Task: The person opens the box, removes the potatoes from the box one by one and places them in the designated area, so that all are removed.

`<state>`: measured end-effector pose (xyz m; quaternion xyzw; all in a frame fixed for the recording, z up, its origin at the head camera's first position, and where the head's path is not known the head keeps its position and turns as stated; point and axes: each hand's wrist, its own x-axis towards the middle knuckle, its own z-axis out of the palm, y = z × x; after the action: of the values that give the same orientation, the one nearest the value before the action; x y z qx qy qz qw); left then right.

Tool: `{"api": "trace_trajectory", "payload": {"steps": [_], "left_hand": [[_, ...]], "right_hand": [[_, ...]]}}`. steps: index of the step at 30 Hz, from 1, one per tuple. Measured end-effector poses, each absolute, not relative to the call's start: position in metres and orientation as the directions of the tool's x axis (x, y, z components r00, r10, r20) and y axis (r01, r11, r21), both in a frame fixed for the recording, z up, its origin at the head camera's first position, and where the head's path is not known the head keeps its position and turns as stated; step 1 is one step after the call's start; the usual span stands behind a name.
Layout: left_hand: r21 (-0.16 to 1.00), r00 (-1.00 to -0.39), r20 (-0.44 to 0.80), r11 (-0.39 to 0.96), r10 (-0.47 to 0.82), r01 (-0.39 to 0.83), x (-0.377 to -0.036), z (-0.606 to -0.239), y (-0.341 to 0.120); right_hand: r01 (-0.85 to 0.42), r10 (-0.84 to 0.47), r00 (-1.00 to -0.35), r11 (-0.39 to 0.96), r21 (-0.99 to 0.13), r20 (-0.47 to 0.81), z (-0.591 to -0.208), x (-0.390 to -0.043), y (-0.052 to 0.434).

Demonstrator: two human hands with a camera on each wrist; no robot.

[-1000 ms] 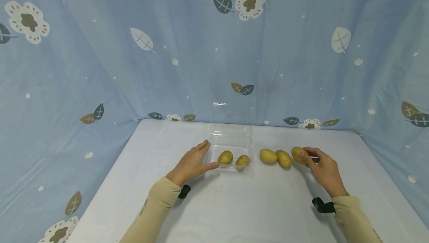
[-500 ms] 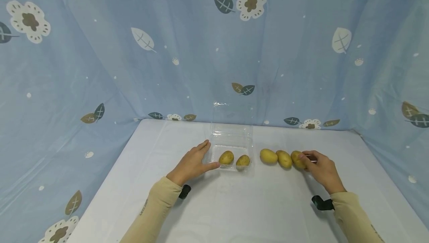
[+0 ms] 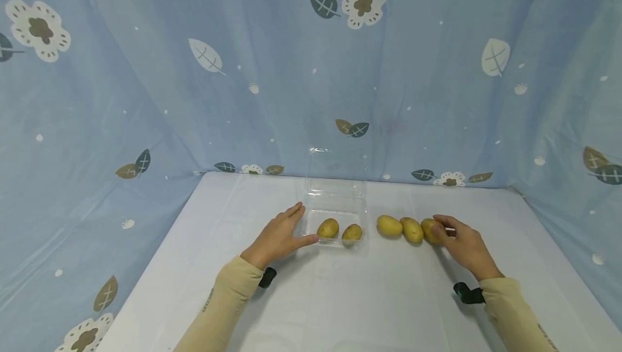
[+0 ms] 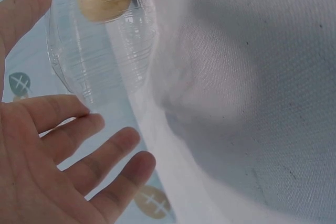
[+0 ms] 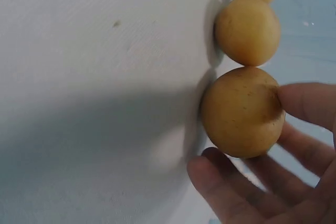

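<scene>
Right hand (image 3: 464, 244) at about 3 o'clock on the table (image 3: 340, 298), fingers and thumb loosely curled round the last potato (image 3: 431, 230) of a row of three, thumb tip on its side, potato resting on the cloth. Just beside it at 9 o'clock the middle potato (image 3: 411, 229), then the first potato (image 3: 389, 225). Left hand (image 3: 279, 236) flat and relaxed, fingers straight against the left wall of the clear plastic box (image 3: 335, 203), holding nothing; two potatoes (image 3: 328, 228) inside, lid upright behind. Probably firm, rather heavy, dry skin, not slippery; best taken round the thick middle. Box thin and light, likely to slide.
</scene>
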<state>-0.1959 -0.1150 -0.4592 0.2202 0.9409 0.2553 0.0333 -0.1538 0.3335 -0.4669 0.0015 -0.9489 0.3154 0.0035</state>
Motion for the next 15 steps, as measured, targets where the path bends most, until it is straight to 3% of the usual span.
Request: {"api": "trace_trajectory", "payload": {"steps": [15], "left_hand": [[0.495,-0.898,0.047,0.771,0.437,0.401,-0.1959,-0.4564,-0.1152]], "right_hand": [[-0.189,-0.103,-0.977,0.816,-0.547,0.185,-0.4738,-0.1614,0.3319]]}}
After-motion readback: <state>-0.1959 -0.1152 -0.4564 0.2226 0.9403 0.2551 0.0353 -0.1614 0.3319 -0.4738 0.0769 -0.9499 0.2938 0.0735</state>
